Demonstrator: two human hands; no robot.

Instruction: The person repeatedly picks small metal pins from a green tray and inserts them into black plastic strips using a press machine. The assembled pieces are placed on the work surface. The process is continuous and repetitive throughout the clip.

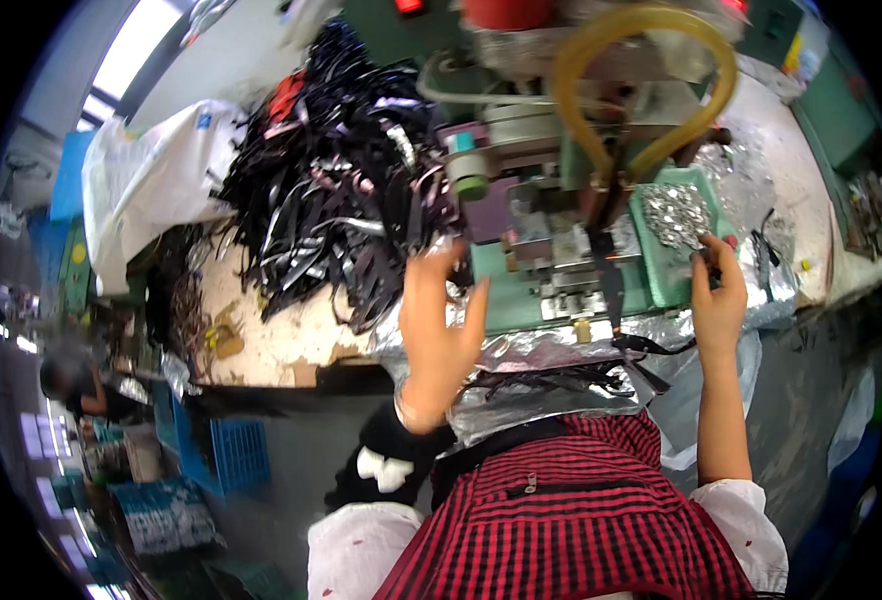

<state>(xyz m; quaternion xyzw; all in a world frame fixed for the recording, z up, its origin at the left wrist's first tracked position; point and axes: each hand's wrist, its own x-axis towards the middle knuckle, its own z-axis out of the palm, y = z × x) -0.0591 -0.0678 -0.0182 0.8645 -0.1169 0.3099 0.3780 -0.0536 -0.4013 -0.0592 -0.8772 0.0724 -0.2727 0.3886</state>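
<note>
The person wore a red-and-black checked apron over white sleeves, with a black cuff bearing white patches at lower centre.

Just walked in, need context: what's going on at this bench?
A person sits at a green press-type machine on a cluttered workbench. The left hand is raised open at the edge of a big pile of black straps, holding nothing that shows. The right hand pinches something small at a green tray of small silvery metal parts. One black strap hangs down from the machine's head.
</note>
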